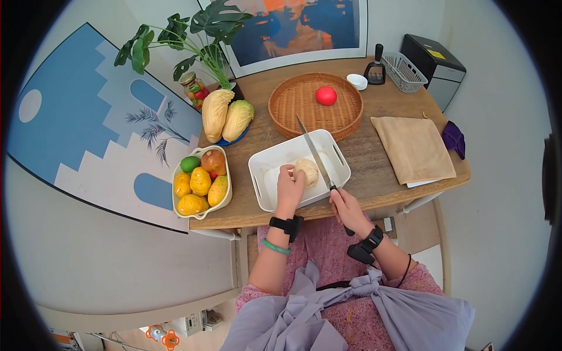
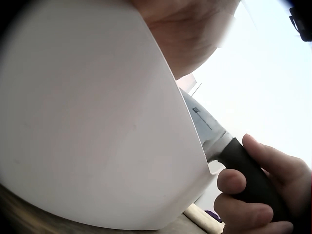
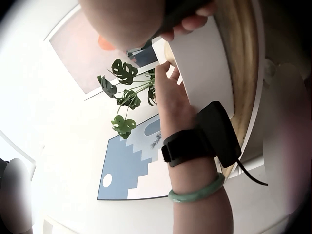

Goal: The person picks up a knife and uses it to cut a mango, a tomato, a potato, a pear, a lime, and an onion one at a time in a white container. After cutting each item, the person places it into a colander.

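My left hand [image 1: 288, 188] grips a pale, round root vegetable [image 1: 308, 171] inside a white rectangular tub [image 1: 258, 181], fingers curled at its left side. In my right hand [image 1: 351, 212] is a long kitchen knife [image 1: 317, 155] held by its black handle. The blade slants up and left across the tub, just right of the vegetable in the head view. From the left wrist, the tub wall [image 2: 97, 117] hides most of the blade, while fingers wrap the knife handle [image 2: 256, 180]. The right wrist view shows only a sliver of the vegetable [image 3: 168, 52].
Behind the tub lies a wicker tray [image 1: 287, 120] bearing a red ball-shaped item [image 1: 326, 96]. Left stand a fruit basket [image 1: 227, 196] and two cabbages [image 1: 218, 114]. A folded beige cloth [image 1: 413, 149] lies right, with a grey basket [image 1: 404, 73] and black box [image 1: 433, 61] beyond.
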The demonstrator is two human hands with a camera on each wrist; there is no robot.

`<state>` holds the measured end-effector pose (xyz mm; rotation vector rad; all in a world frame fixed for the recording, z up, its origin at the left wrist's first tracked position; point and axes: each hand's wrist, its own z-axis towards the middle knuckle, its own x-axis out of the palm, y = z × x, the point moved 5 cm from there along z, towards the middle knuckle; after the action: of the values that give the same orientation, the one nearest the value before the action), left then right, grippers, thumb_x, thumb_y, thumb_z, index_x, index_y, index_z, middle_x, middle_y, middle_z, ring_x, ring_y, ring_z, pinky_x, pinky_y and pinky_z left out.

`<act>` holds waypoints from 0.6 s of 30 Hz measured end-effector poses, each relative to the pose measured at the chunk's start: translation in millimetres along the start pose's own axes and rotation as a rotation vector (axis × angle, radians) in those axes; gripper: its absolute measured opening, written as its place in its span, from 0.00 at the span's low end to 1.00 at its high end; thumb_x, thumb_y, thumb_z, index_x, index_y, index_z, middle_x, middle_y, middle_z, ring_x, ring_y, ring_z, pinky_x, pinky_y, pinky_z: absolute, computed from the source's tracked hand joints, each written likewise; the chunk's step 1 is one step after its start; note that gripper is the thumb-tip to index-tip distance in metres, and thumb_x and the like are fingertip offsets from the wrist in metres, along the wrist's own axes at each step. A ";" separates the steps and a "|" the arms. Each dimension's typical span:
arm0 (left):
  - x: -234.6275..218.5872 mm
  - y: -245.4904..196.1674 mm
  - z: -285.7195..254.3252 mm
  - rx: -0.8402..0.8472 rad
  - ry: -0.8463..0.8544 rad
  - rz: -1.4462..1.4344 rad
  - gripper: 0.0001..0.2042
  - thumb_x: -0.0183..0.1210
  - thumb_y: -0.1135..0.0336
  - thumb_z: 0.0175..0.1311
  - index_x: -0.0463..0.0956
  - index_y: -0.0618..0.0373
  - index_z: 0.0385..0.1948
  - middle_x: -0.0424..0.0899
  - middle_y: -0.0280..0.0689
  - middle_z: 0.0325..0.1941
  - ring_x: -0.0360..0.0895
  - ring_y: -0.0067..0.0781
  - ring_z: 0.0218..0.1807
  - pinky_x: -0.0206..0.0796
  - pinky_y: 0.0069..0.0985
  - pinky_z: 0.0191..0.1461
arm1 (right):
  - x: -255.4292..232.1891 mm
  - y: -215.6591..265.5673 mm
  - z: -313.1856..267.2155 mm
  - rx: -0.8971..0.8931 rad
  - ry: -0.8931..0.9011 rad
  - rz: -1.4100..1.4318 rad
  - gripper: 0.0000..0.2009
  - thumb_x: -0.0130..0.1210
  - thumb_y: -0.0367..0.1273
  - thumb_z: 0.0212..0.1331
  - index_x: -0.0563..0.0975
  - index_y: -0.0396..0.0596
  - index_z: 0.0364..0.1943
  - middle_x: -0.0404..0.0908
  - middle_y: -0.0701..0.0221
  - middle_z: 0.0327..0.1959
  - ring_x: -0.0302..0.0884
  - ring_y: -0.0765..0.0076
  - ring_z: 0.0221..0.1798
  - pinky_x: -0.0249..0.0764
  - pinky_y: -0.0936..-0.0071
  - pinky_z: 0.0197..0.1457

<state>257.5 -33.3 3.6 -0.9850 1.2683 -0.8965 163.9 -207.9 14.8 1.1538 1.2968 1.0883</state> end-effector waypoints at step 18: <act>6.2 20.1 8.5 0.114 0.063 0.069 0.19 0.52 0.66 0.65 0.64 0.60 0.56 0.74 0.50 0.48 0.81 0.37 0.39 0.76 0.28 0.33 | 1.3 1.1 -0.1 0.045 0.030 0.018 0.19 0.43 0.42 0.71 0.71 0.40 0.29 0.69 0.72 0.16 0.66 0.77 0.19 0.63 0.75 0.23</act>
<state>266.6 -31.6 -17.1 -0.8240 1.2817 -0.9418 163.8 -206.5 15.7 1.1886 1.3428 1.0983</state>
